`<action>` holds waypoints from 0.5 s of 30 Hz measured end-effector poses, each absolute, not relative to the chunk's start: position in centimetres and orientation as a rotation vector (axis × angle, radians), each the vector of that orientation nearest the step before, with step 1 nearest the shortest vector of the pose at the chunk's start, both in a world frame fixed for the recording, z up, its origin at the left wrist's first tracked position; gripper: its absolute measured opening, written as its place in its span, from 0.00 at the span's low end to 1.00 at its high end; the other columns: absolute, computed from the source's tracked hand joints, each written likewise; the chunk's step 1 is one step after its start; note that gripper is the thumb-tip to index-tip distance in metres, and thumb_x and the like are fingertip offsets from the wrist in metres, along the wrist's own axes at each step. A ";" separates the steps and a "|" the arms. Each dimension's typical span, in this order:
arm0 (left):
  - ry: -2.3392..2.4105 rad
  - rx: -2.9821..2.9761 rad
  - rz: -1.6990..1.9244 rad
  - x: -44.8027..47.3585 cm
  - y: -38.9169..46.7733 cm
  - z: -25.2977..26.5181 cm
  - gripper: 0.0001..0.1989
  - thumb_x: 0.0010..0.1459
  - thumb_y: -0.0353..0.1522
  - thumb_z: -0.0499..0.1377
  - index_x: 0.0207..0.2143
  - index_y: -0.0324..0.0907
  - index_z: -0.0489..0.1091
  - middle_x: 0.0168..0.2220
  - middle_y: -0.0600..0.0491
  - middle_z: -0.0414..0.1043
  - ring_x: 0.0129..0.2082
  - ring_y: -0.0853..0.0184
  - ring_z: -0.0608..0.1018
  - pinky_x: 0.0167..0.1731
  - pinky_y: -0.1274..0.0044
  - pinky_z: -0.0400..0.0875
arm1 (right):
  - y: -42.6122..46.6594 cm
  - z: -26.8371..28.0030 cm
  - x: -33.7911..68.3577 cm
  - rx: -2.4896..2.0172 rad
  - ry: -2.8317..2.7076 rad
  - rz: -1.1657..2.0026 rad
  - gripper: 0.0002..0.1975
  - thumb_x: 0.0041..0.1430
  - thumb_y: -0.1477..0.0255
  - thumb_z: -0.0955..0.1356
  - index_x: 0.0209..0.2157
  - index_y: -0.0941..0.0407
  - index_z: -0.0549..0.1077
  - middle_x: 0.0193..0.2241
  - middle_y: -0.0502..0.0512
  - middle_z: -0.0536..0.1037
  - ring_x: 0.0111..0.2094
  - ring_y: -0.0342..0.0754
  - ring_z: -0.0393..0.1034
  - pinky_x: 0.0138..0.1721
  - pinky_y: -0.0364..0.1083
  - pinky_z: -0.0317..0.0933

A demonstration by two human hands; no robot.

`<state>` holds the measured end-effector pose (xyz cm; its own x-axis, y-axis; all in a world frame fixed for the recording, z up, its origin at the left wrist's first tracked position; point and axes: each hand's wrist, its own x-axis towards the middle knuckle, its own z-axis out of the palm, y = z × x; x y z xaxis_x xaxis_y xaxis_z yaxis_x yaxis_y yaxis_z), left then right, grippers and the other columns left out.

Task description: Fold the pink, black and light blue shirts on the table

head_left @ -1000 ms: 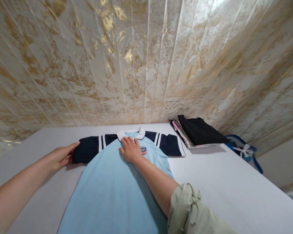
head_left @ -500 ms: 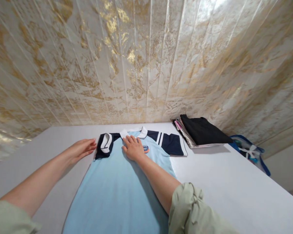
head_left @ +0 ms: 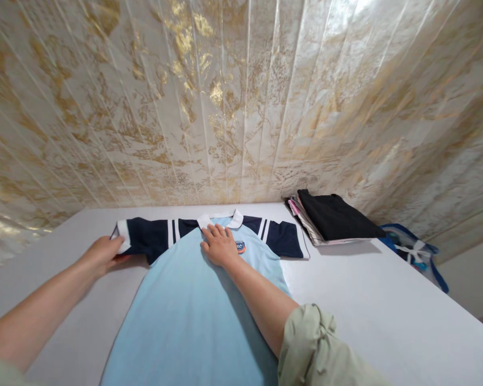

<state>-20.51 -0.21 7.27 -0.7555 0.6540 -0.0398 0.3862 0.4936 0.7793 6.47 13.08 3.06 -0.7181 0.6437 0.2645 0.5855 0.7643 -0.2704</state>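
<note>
At the near side, a rolled green garment sleeve [head_left: 314, 343] covers the right forearm above the elbow. The light blue shirt [head_left: 185, 305] lies face up on the white table [head_left: 358, 300], its body reaching toward the far edge. The right hand [head_left: 220, 245] rests open, palm down, on its chest, beside a small badge [head_left: 240, 247]. Nearer the table's left edge, the left hand [head_left: 102, 254] grips the white hem of 1 navy sleeve [head_left: 148, 236], which has 2 white stripes. The other navy sleeve [head_left: 284, 238] lies spread to the right. The white collar [head_left: 236, 219] sits near the far edge. Toward the far right corner is a folded clothes stack [head_left: 334, 217], black on top; a blue-trimmed bag [head_left: 438, 276] shows past the right edge. Gold-patterned sheeting [head_left: 225, 118] rises behind the far edge.
</note>
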 end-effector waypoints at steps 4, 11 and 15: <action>2.812 0.803 0.887 -22.4 -2.8 8.4 0.14 0.53 0.39 0.53 0.39 0.42 0.67 0.30 0.43 0.74 0.43 0.44 0.76 0.42 0.54 0.72 | 13.1 3.0 6.4 -0.948 -2.626 0.256 0.25 0.67 0.61 0.58 0.63 0.50 0.59 0.65 0.53 0.58 0.66 0.53 0.46 0.64 0.57 0.37; 2.611 1.859 0.662 -14.7 5.0 8.7 0.17 0.60 0.39 0.46 0.41 0.42 0.72 0.45 0.46 0.72 0.48 0.58 0.74 0.51 0.68 0.67 | 12.8 3.4 6.6 -0.938 -2.603 0.241 0.24 0.66 0.62 0.59 0.62 0.49 0.60 0.64 0.53 0.60 0.65 0.52 0.48 0.64 0.56 0.39; 2.609 1.737 0.571 -12.2 10.4 7.5 0.17 0.58 0.39 0.51 0.44 0.43 0.72 0.50 0.46 0.72 0.51 0.56 0.72 0.49 0.68 0.67 | 12.8 3.7 6.7 -0.952 -2.587 0.216 0.23 0.66 0.62 0.60 0.60 0.48 0.62 0.63 0.56 0.60 0.64 0.51 0.50 0.63 0.54 0.42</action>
